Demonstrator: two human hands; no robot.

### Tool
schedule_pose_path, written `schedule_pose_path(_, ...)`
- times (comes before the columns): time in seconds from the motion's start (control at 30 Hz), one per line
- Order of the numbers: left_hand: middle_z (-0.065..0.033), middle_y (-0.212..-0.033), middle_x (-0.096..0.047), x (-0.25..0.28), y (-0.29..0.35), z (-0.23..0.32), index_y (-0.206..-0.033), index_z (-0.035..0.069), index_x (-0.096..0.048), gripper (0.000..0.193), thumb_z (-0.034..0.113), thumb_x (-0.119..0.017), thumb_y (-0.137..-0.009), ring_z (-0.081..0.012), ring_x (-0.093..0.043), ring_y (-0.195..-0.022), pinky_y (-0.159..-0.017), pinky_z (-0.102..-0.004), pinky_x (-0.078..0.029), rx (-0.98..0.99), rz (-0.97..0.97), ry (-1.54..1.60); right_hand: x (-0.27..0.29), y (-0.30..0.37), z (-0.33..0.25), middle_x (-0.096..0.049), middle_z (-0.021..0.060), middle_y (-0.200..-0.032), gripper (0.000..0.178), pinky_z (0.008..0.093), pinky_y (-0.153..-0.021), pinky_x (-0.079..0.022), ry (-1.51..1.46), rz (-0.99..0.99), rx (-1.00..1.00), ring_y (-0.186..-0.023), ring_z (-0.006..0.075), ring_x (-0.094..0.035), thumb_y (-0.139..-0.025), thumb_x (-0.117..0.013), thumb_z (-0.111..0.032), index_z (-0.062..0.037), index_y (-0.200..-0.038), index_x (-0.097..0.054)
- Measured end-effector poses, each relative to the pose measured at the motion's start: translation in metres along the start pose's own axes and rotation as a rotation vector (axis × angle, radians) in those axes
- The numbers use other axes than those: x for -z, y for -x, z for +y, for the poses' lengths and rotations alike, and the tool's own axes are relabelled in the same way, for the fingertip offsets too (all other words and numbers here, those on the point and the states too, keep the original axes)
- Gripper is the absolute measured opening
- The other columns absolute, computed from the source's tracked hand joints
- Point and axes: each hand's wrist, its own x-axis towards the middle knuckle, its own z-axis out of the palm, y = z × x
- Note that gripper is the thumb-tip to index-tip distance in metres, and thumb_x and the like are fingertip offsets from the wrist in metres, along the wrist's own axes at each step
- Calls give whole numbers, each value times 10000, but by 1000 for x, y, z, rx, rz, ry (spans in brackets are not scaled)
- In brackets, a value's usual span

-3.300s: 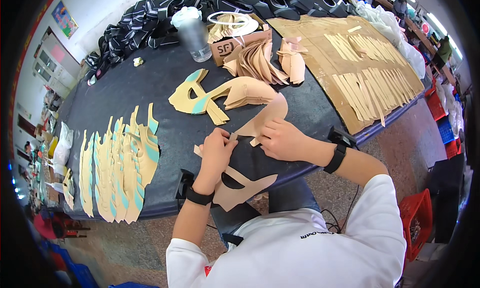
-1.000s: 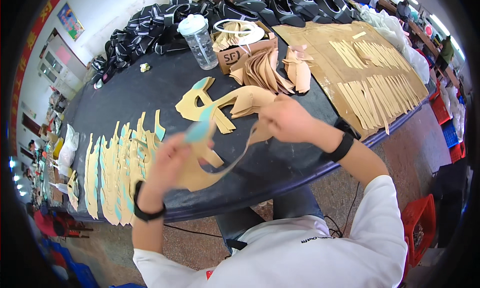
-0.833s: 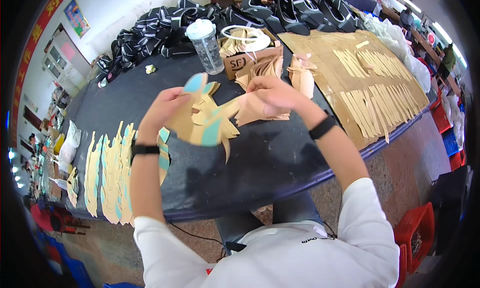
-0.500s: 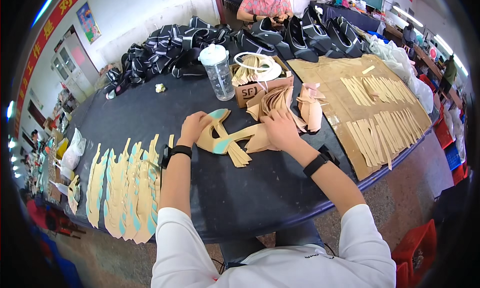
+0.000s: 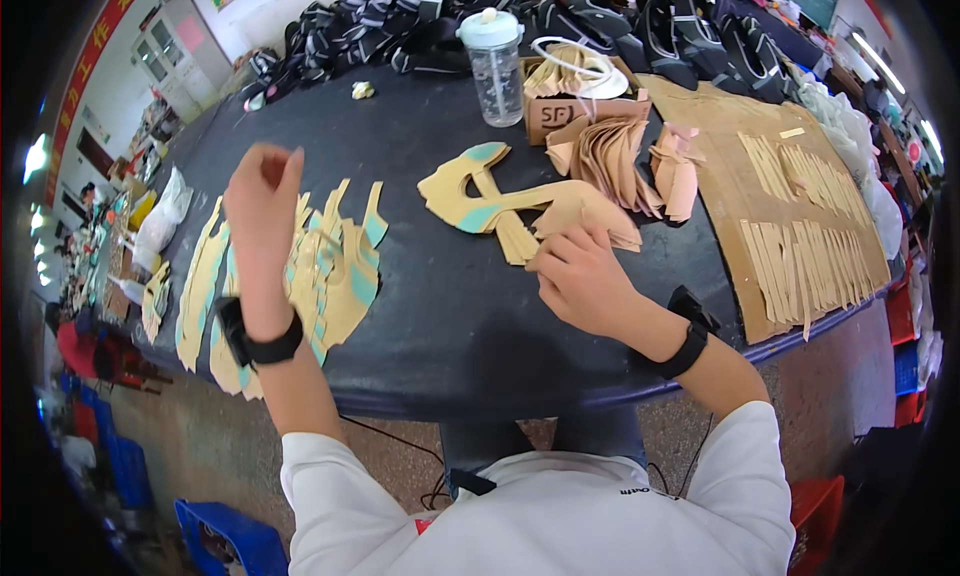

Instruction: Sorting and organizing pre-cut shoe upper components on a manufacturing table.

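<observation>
The tan cut piece [image 5: 520, 201], a curved leather-like shape with teal patches, lies flat on the dark table [image 5: 450, 316] near the middle, its lower end under the right hand [image 5: 580, 276]. That hand's fingers [image 5: 560, 248] are curled together and press on the edge of the stack there; whether they pinch a layer cannot be told. The left hand [image 5: 262, 186] is raised above the row of fanned tan-and-teal pieces [image 5: 300, 276], fingers loosely bunched, apparently holding nothing. Risk, as judged: the pieces overlap, so a pull on one may drag its neighbours and disorder the stack, or slide a piece toward the near table edge. Beyond stand a plastic bottle [image 5: 495, 61], a small cardboard box [image 5: 580, 106] and a sheet of tan strips [image 5: 800, 226].
</observation>
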Motion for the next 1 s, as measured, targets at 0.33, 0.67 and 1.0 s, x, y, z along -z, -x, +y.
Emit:
schedule_pose_path(0.33, -177, -873, -639, -35, 141, -70, -935, 6, -612, 460, 351, -786, -686, -357, -587, -919, -770, -443, -459, 405, -824, -80, 5, 5, -50, -567, 3, -808, 100, 397, -901, -297, -212, -51, 180, -901, 168, -538, -717, -652, -111, -102, -813, -624)
schedule_pose_path(0.67, -182, -813, -601, -56, 142, -116, -977, -19, -526, 538, 273, -825, -638, -383, -583, -826, -720, -421, -464, 259, -490, -104, 19, 23, -49, -585, -3, -805, 121, 391, -908, -297, -227, -114, 114, -887, 153, -552, -733, -652, -88, -96, -854, -652)
schedule_pose_path(1.0, -102, -752, -601, -49, 154, -83, -972, 10, -509, 330, 185, -715, -783, -239, -598, -695, -590, -351, -434, 15, -453, -39, 13, 27, -54, -584, 3, -801, 107, 399, -902, -307, -259, -98, 122, -875, 156, -556, -748, -646, -93, -93, -855, -643)
